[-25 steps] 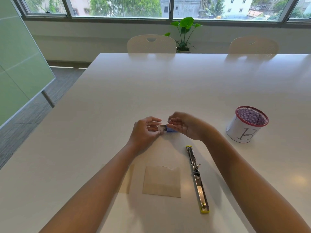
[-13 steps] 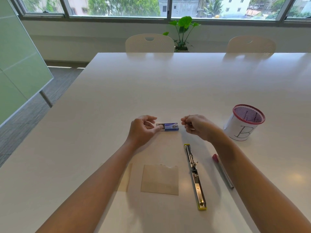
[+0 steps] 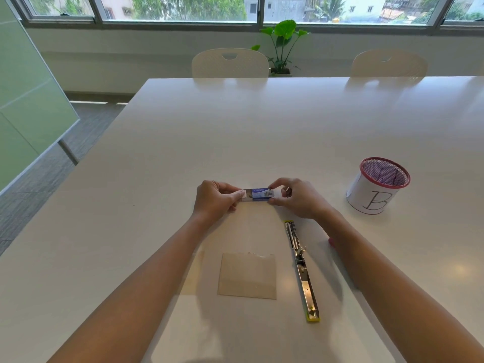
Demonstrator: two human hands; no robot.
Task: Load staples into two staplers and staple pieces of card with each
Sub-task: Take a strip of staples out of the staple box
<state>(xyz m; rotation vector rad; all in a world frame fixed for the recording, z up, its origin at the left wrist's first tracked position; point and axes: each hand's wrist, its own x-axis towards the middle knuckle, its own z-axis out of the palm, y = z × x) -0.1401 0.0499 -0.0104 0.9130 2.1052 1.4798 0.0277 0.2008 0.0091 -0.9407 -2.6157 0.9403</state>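
Pinching a small blue staple box point(image 3: 258, 194) from both ends, we hold it low over the white table point(image 3: 262, 132): our left hand point(image 3: 215, 200) has thumb and curled fingers on its left end, where the inner tray shows slightly pulled out, and our right hand point(image 3: 297, 197) curls round its right end. Just nearer us than the box, to its right, lies a stapler point(image 3: 301, 268) swung fully open and flat, yellow-tipped at both ends. Left of the stapler rests a brown piece of card point(image 3: 247, 275). Well right of the box stands a mesh pen cup point(image 3: 377, 186) marked B.
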